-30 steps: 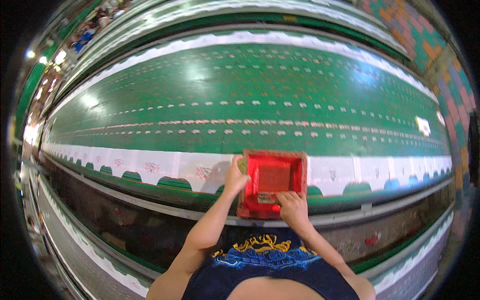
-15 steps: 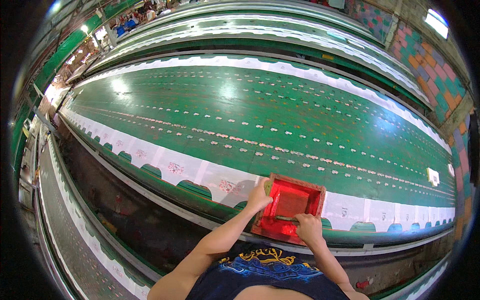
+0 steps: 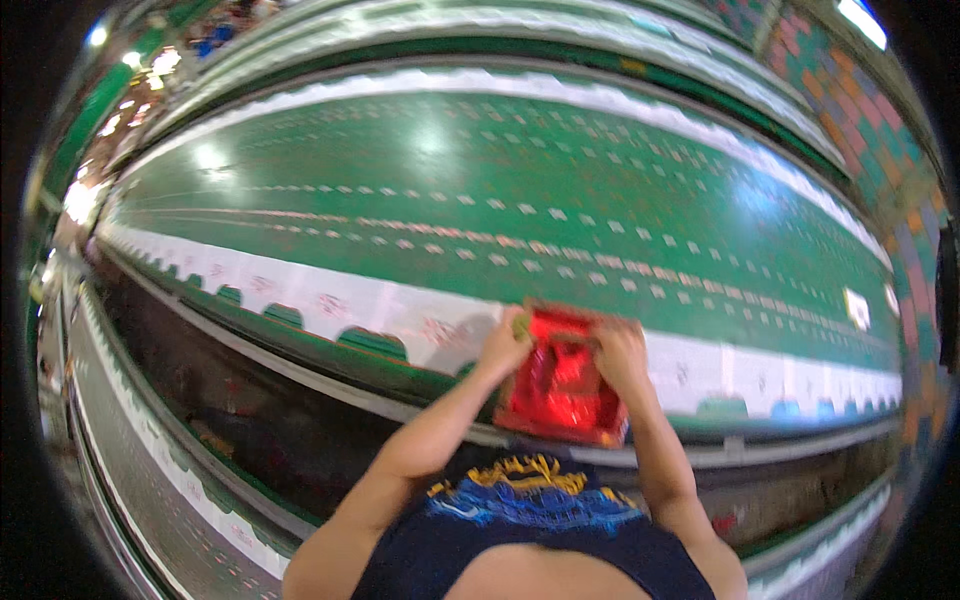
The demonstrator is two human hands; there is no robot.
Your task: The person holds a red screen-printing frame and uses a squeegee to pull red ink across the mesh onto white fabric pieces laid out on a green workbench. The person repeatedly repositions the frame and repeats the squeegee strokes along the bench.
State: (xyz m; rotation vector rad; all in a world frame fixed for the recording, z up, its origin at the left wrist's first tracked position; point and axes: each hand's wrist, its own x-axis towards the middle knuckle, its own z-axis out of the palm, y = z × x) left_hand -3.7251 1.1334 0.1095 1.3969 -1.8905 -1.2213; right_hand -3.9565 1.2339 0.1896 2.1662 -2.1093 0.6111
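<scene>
A wooden screen-printing frame (image 3: 515, 405), wet with red ink inside, lies over the white fabric pieces (image 3: 460, 325) along the near edge of the long green table (image 3: 330, 205). My left hand (image 3: 507, 348) is closed on the frame's left side, beside a small greenish lump (image 3: 521, 325) on the rim. Inside the far right part of the frame, my right hand (image 3: 622, 352) is wrapped round a squeegee, which blur and my fingers largely hide. Red floral prints show on fabric left of the frame; small dark prints mark the pieces to the right.
Rows of small pale marks run along the green tabletop. A small white block (image 3: 857, 309) sits at its far right. More long tables (image 3: 450, 45) stretch behind, another (image 3: 150, 500) lies at lower left across a dark aisle (image 3: 250, 400). A multicoloured wall (image 3: 850, 120) rises at right.
My right hand has moved the squeegee from the near part of the frame toward its far end. My left hand keeps its hold on the frame. The whole view has shifted and blurred.
</scene>
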